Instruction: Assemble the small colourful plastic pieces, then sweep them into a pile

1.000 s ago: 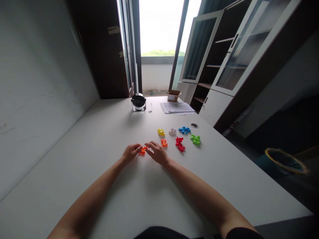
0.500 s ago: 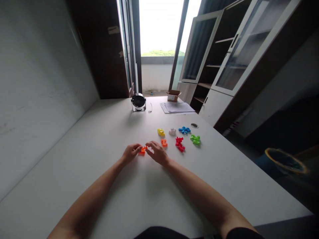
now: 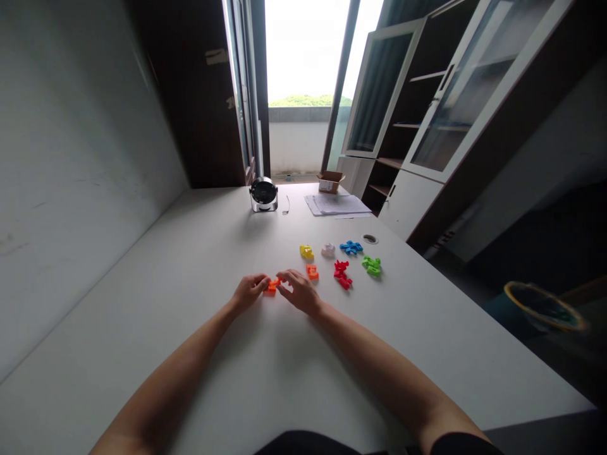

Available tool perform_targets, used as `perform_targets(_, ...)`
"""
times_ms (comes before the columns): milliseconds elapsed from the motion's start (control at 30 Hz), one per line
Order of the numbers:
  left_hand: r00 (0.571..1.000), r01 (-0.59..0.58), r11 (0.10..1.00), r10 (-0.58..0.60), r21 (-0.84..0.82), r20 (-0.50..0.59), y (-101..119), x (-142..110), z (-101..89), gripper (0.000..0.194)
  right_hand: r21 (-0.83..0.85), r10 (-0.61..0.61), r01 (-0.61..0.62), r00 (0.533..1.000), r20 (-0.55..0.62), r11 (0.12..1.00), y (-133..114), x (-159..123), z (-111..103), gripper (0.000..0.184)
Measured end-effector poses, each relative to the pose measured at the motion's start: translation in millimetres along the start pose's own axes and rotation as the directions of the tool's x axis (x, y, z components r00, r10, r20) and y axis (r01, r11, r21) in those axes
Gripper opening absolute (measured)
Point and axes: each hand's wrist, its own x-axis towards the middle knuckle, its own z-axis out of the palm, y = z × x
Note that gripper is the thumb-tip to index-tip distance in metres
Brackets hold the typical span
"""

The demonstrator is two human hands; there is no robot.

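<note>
Small orange plastic pieces (image 3: 271, 288) lie between my two hands near the middle of the table. My left hand (image 3: 250, 292) pinches their left side between thumb and fingers. From the right, my right hand (image 3: 301, 292) has its thumb and index finger curved around the upper right end of the orange pieces, and its fingertips partly hide that end. Another orange piece (image 3: 312, 272) lies apart on the table, just beyond my right hand. How the pieces between my hands fit together is too small to make out.
Beyond my right hand are yellow (image 3: 306, 251), white (image 3: 327, 250), blue (image 3: 351, 247), red (image 3: 342, 274) and green pieces (image 3: 372, 265). Farther back are papers (image 3: 339, 205), a small cardboard box (image 3: 331, 182) and a round black device on a stand (image 3: 263, 193). A wall borders the left.
</note>
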Motion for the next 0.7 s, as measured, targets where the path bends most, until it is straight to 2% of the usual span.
perform_targets(267,0.994,-0.107,0.994,0.106,0.024,0.008,5.6,-1.9,-3.3,0.036,-0.01,0.019,-0.019,1.0,-0.019,1.0,-0.8,0.5,-0.2,0.015)
perform_targets(567,0.996,-0.094,0.995,0.094,0.033,0.003,4.0,-0.5,-2.9,0.036,-0.013,-0.008,0.008,1.0,-0.029,1.0,-0.2,0.6,0.7,0.024)
perform_targets(700,0.996,-0.084,0.996,0.083,0.04,0.009,6.2,-1.8,-2.9,0.038,-0.042,-0.034,0.033,0.999,-0.026,0.999,-1.5,0.7,-1.6,0.021)
